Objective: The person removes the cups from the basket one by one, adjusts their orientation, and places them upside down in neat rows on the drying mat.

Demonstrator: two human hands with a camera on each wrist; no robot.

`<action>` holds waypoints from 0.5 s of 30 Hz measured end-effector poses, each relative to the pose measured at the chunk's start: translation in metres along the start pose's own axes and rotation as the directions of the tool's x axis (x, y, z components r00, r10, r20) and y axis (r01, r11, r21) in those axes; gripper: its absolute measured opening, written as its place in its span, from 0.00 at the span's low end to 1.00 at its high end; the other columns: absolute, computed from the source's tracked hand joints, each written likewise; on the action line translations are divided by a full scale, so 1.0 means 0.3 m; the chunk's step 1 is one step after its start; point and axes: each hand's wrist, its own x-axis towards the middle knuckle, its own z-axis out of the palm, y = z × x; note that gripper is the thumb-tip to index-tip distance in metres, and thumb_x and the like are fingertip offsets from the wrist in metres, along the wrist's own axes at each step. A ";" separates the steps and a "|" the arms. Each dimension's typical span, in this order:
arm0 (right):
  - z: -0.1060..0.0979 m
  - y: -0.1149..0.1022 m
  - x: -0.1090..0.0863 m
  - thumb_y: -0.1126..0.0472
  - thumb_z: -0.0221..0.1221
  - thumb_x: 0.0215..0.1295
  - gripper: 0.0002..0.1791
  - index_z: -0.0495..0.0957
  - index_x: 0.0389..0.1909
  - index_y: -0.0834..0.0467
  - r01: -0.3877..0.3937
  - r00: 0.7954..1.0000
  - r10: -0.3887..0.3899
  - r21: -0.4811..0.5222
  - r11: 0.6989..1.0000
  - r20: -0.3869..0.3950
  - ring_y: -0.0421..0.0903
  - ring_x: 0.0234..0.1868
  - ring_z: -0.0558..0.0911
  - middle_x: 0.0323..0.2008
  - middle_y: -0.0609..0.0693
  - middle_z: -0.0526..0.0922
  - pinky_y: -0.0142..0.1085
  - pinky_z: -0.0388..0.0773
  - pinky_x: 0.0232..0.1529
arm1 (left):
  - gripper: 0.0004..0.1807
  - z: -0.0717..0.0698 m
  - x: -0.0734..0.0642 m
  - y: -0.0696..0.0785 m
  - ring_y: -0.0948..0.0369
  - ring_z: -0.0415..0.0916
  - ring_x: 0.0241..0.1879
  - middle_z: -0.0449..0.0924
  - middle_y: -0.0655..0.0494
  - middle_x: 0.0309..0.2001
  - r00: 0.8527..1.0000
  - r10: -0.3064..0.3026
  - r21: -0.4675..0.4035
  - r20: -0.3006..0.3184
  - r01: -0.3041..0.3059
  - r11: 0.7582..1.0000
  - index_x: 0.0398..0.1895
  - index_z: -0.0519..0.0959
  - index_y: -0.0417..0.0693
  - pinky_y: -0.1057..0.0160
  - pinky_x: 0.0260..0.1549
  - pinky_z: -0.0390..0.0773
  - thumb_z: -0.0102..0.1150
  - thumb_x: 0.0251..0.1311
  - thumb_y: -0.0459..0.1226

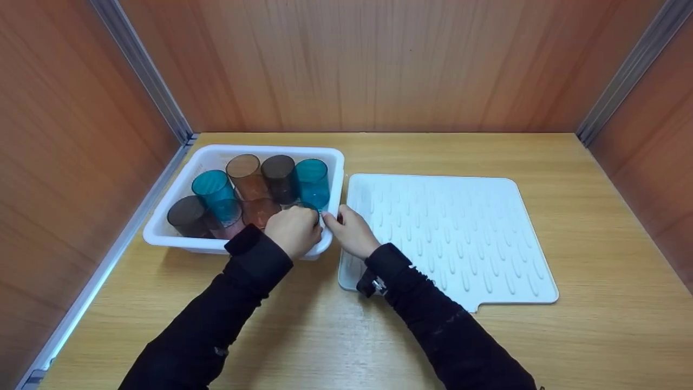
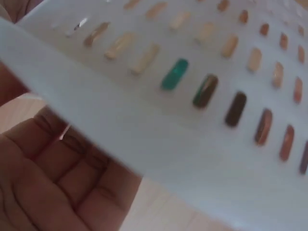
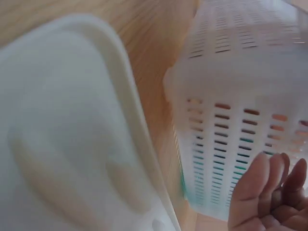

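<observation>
In the head view, all visible cups (image 1: pixel 246 176) are kept in the basket (image 1: pixel 189 245) beside the mat (image 1: pixel 460 233); little seems done. At the left wrist, the left hand's (image 2: pixel 72 178) grip is hidden. At the right, the right hand's (image 3: pixel 269 202) fingers are bent, grip uncertain.

- Basket (image 1: pixel 187 244) at the person's 11 o'clock: smooth plastic, softly glossy along the rim, duller on the walls.
- Tumblers (image 1: pixel 314 181) inside it: see-through and glossy, though from here I can't tell glass from plastic.
- Board (image 1: pixel 444 233) at 1 o'clock: plastic-looking, satin, with a drop-patterned face.
- Tabletop (image 1: pixel 612 336): wood-grained, smooth, faintly shiny at 6 o'clock.
- Panel (image 1: pixel 368 70) at 12 o'clock: wood-look, lightly glossy.
- 2 corner strips (image 1: pixel 144 67), 11 and 1 o'clock: dull metal.
- Sleeves (image 1: pixel 200 325): matt cloth.
</observation>
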 end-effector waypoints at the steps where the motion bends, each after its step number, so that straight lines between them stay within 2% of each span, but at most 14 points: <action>1: 0.002 0.000 0.000 0.53 0.52 0.84 0.17 0.67 0.33 0.56 -0.005 1.000 0.005 0.025 1.000 0.002 0.43 0.28 0.67 0.27 0.46 0.68 0.33 0.63 0.32 | 0.11 -0.001 0.002 0.001 0.46 0.82 0.27 0.85 0.43 0.26 1.000 -0.006 -0.006 0.013 0.006 1.000 0.36 0.89 0.36 0.47 0.28 0.84 0.67 0.70 0.37; 7: 0.008 0.002 0.000 0.54 0.52 0.85 0.14 0.72 0.38 0.59 -0.037 0.999 0.032 0.154 0.987 0.034 0.41 0.26 0.70 0.26 0.46 0.71 0.31 0.66 0.29 | 0.11 -0.012 0.007 0.010 0.49 0.80 0.26 0.85 0.46 0.26 0.997 -0.050 -0.002 0.060 0.050 0.999 0.41 0.90 0.39 0.53 0.27 0.80 0.67 0.71 0.40; 12: 0.009 0.001 0.002 0.54 0.51 0.86 0.14 0.72 0.40 0.60 -0.050 0.998 0.040 0.178 0.983 0.057 0.40 0.24 0.68 0.25 0.46 0.70 0.31 0.64 0.27 | 0.12 -0.031 0.011 0.019 0.47 0.81 0.28 0.85 0.44 0.29 0.995 -0.083 0.004 0.061 0.083 0.997 0.42 0.88 0.38 0.50 0.29 0.82 0.65 0.71 0.40; 15: 0.007 0.002 0.002 0.53 0.50 0.86 0.14 0.72 0.40 0.60 -0.059 0.996 0.046 0.194 0.979 0.072 0.40 0.23 0.67 0.24 0.45 0.70 0.31 0.64 0.26 | 0.14 -0.057 0.011 0.021 0.46 0.82 0.29 0.86 0.42 0.31 0.995 -0.078 0.015 0.054 0.077 0.997 0.44 0.87 0.36 0.47 0.31 0.85 0.63 0.71 0.41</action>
